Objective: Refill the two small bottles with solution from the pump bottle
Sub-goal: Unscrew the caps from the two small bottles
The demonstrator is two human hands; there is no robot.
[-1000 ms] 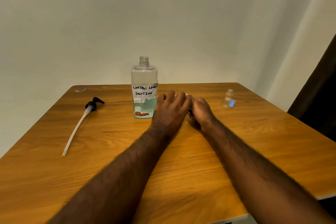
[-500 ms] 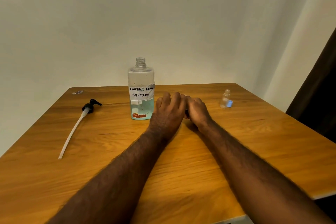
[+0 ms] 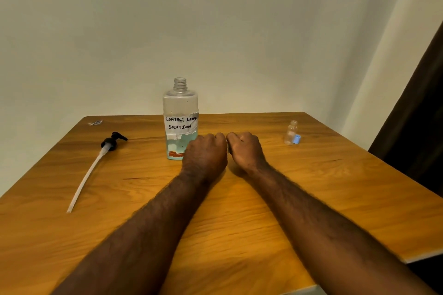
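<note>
Two hands, both balled up on the counter [image 3: 239, 223]: why so close together? the first one asked.

The left hand [image 3: 205, 154] and the right hand [image 3: 245, 149] sat knuckle to knuckle, almost touching, fingers tucked under, said the other. My guess was that they were working on something small between them, maybe the second little bottle. Whatever it was lay hidden behind the knuckles, so I couldn't tell whether either hand pinched anything.

And the big bottle?

The big bottle [image 3: 181, 112] stood upright just beyond the left hand's knuckles, neck open, bluish liquid low in it, its label [image 3: 181, 123] reading "contact lens solution". Standing that near, I think, it would need only a short reach to pour.

Its pump was off, then?

Yes. The pump [image 3: 111, 142] lay on its side well out to the left of the left hand, with the tube running back toward the person. Out there it was clear of the working spot and unlikely to be knocked.

Only one small bottle showed?

One. The small bottle [image 3: 290, 135] stood upright well to the right of the right hand and a little beyond it, uncapped, with its blue cap [image 3: 297, 139] lying at its base. It looked empty, though it was too small to be sure. I'd say the cap sat there so the bottle could be closed straight after filling.
</note>
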